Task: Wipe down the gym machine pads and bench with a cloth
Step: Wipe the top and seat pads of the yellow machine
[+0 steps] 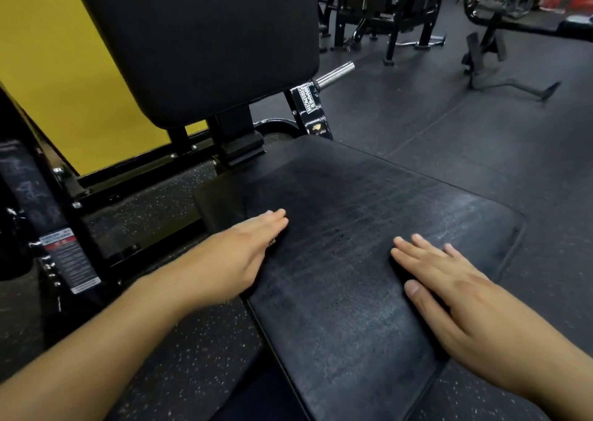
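Note:
A worn black seat pad (353, 215) fills the middle of the head view, its surface scuffed and greyish. Above it rises the black back pad (199, 35) of the same machine. My left hand (237, 253) lies flat with straight fingers along the seat pad's left edge. My right hand (449, 289) rests flat on the pad's right side, fingers spread and straight. Neither hand holds anything. No cloth is in view.
The machine's black frame (64, 195) with a warning label (69, 260) stands at the left, in front of a yellow wall (64, 83). A chrome weight peg (335, 75) sticks out behind the back pad. Other machines (385, 9) stand on the rubber floor (449, 125) beyond.

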Available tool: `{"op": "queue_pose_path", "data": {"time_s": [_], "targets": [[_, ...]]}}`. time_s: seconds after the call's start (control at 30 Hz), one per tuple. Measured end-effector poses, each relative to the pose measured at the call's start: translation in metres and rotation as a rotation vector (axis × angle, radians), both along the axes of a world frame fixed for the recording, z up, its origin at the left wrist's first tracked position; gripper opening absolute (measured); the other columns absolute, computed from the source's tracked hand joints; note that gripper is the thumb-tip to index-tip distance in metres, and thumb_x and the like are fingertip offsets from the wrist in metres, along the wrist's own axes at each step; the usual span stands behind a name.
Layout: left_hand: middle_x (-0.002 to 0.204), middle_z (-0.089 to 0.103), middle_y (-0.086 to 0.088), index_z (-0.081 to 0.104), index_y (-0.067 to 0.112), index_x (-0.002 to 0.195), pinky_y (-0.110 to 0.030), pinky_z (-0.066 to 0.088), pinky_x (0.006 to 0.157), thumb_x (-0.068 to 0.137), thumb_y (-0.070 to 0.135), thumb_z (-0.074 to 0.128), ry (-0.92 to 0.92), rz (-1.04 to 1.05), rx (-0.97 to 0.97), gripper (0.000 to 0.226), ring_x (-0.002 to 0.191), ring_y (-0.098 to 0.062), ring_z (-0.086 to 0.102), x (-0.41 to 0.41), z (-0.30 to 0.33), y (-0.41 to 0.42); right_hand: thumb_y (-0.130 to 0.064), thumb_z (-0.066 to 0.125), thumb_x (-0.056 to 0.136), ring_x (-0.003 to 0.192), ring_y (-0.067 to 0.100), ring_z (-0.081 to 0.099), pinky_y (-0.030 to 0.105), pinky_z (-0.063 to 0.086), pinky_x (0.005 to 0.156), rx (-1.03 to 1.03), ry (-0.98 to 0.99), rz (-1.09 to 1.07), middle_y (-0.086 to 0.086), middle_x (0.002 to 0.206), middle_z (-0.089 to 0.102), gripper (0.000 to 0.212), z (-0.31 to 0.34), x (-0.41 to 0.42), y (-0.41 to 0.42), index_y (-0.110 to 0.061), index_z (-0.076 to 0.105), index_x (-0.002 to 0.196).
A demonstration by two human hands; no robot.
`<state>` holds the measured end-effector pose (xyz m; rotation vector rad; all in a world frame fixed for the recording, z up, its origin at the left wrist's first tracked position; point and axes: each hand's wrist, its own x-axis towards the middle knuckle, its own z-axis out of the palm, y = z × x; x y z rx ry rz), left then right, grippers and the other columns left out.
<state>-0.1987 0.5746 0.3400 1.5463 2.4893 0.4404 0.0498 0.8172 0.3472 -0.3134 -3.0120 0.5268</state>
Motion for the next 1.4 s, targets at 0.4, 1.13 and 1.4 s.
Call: {"op": "queue_pose_path", "data": {"time_s": [0.4, 1.13, 1.4], "targets": [[0.170, 0.011, 0.011, 0.024, 0.023, 0.163, -0.017, 0.004, 0.125, 0.104, 0.017, 0.034, 0.044, -0.327, 0.071, 0.060, 0.155, 0.001, 0.002, 0.054, 0.002, 0.020, -0.068, -0.007, 0.084, 0.144, -0.017, -0.020, 0.022, -0.010, 0.124, 0.050, -0.191, -0.056, -0.035, 0.162, -0.005, 0.080, 0.009, -0.037, -0.006, -0.044, 0.009, 0.159], [0.169, 0.001, 0.021, 0.010, 0.030, 0.164, -0.016, 0.000, 0.120, 0.111, 0.022, 0.027, -0.064, -0.138, -0.016, 0.057, 0.152, 0.006, -0.007, -0.053, -0.003, 0.116, -0.040, 0.037, 0.106, 0.155, 0.005, 0.012, 0.031, 0.012, 0.127, -0.029, -0.313, -0.172, -0.017, 0.168, 0.015, 0.054, 0.032, -0.117, 0.024, -0.031, 0.030, 0.159], [0.166, 0.012, 0.020, 0.021, 0.027, 0.163, -0.014, 0.005, 0.119, 0.110, 0.026, 0.036, -0.247, -0.191, 0.026, 0.055, 0.153, 0.003, 0.001, -0.028, 0.012, 0.182, -0.034, 0.047, 0.099, 0.140, 0.011, 0.045, 0.028, 0.038, 0.114, -0.083, -0.250, -0.329, -0.016, 0.155, 0.045, 0.046, 0.041, -0.109, 0.060, -0.035, 0.051, 0.145]]}}
